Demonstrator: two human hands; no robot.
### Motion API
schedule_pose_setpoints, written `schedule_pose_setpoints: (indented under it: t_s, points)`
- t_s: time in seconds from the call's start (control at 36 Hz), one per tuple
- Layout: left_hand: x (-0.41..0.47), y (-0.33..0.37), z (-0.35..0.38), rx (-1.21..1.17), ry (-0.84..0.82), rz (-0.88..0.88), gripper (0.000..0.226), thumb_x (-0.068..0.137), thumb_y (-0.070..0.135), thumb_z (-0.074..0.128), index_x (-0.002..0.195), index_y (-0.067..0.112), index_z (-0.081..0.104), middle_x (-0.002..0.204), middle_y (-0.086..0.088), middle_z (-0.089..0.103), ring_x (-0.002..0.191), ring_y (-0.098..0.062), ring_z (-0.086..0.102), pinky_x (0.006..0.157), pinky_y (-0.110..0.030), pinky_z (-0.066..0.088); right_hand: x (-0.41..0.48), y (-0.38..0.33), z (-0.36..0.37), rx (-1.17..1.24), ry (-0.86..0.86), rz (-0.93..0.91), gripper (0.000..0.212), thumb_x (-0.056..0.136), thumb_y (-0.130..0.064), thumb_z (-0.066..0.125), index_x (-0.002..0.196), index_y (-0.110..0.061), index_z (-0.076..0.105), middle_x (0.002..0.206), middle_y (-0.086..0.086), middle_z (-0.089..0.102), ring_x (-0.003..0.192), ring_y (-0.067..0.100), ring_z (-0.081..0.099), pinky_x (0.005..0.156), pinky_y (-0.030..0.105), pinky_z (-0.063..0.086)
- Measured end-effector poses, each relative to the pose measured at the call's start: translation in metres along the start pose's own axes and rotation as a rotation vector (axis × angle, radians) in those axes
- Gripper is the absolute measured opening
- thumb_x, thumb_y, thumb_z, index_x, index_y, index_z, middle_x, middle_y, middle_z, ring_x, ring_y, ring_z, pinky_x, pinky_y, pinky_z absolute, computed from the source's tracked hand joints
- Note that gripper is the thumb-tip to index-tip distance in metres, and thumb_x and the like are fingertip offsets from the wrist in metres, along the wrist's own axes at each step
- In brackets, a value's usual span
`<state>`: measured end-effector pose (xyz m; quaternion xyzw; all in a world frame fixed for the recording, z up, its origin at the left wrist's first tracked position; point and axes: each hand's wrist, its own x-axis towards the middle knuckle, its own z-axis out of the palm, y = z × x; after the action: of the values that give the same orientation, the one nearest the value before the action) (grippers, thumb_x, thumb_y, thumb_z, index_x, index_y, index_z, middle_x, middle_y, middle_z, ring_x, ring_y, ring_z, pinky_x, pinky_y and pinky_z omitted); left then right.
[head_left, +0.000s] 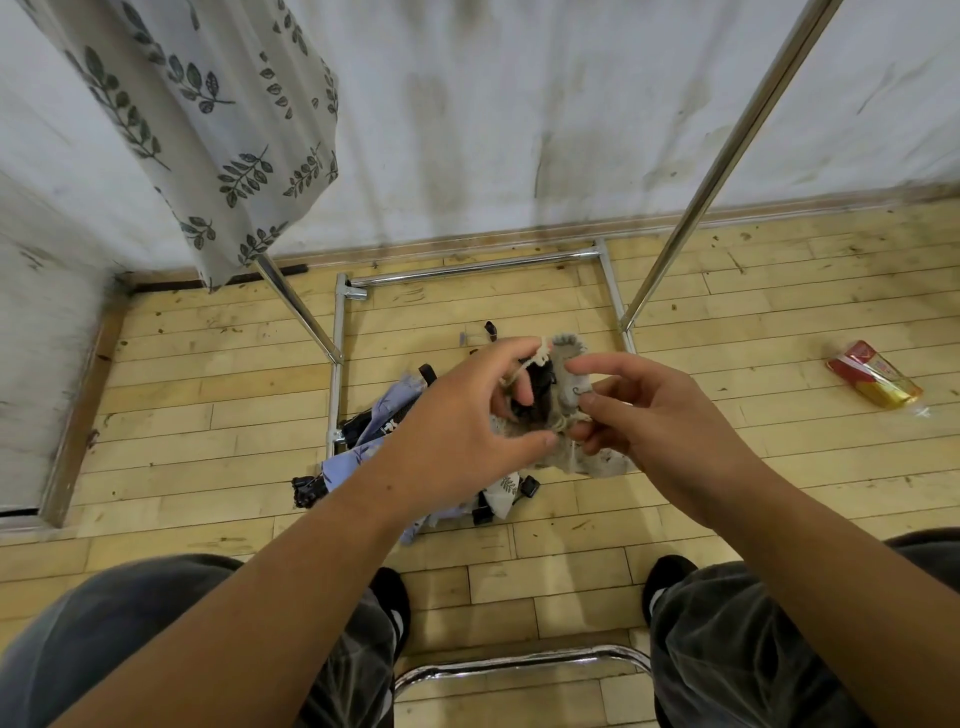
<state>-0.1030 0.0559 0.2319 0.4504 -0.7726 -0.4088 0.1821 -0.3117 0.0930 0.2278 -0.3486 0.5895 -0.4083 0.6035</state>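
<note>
Both my hands are raised over the wooden floor, working on a small grey cloth pouch (571, 364) with a pale drawstring (535, 358). My left hand (478, 410) pinches the drawstring and the pouch's edge between thumb and fingers. My right hand (639, 410) pinches the pouch's other side, its index finger stretched over the top. Something dark shows between my hands, partly hidden by the fingers.
A pile of lilac and leaf-print cloth with black clips (384, 447) lies on the floor below my hands. A chrome clothes rack (727, 145) stands around it, with a leaf-print fabric (208, 104) hung at the left. A red and gold packet (872, 379) lies at the right. My knees frame a chrome chair rail (519, 662).
</note>
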Motion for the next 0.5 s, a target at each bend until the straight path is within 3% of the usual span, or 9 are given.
schedule_pose_setpoints:
  t_s: [0.22, 0.36, 0.44, 0.5]
  points:
    - [0.0030, -0.0010, 0.0050, 0.244, 0.030, 0.062, 0.061, 0.083, 0.048, 0.081, 0.136, 0.031, 0.056, 0.096, 0.030, 0.037, 0.095, 0.015, 0.040, 0.073, -0.009, 0.032, -0.0011, -0.0007, 0.0023, 0.054, -0.035, 0.005, 0.030, 0.097, 0.006, 0.060, 0.116, -0.013, 0.073, 0.075, 0.004, 0.068, 0.072, 0.022, 0.071, 0.068, 0.031, 0.061]
    - [0.0036, -0.0056, 0.0059, 0.337, 0.084, 0.085, 0.054, 0.082, 0.051, 0.080, 0.129, 0.029, 0.064, 0.093, 0.021, 0.038, 0.087, 0.000, 0.034, 0.073, -0.013, 0.031, -0.0031, 0.0010, 0.0044, 0.058, -0.063, 0.006, 0.030, 0.099, 0.007, 0.057, 0.117, -0.012, 0.072, 0.077, 0.011, 0.066, 0.073, 0.023, 0.071, 0.069, 0.031, 0.061]
    - [0.0038, -0.0079, 0.0083, 0.405, 0.107, 0.090, 0.052, 0.081, 0.058, 0.075, 0.124, 0.032, 0.066, 0.093, 0.016, 0.041, 0.088, -0.004, 0.036, 0.074, -0.028, 0.036, -0.0043, 0.0016, 0.0055, 0.059, -0.081, 0.015, 0.030, 0.098, 0.008, 0.058, 0.117, -0.010, 0.072, 0.083, 0.016, 0.065, 0.074, 0.024, 0.071, 0.069, 0.029, 0.060]
    - [0.0030, -0.0073, 0.0103, 0.436, 0.126, 0.115, 0.046, 0.082, 0.062, 0.070, 0.118, 0.034, 0.068, 0.088, 0.017, 0.039, 0.084, -0.005, 0.035, 0.073, -0.030, 0.031, -0.0054, 0.0023, 0.0071, 0.058, -0.090, 0.027, 0.029, 0.098, 0.007, 0.058, 0.118, -0.009, 0.072, 0.086, 0.017, 0.065, 0.075, 0.025, 0.072, 0.069, 0.029, 0.060]
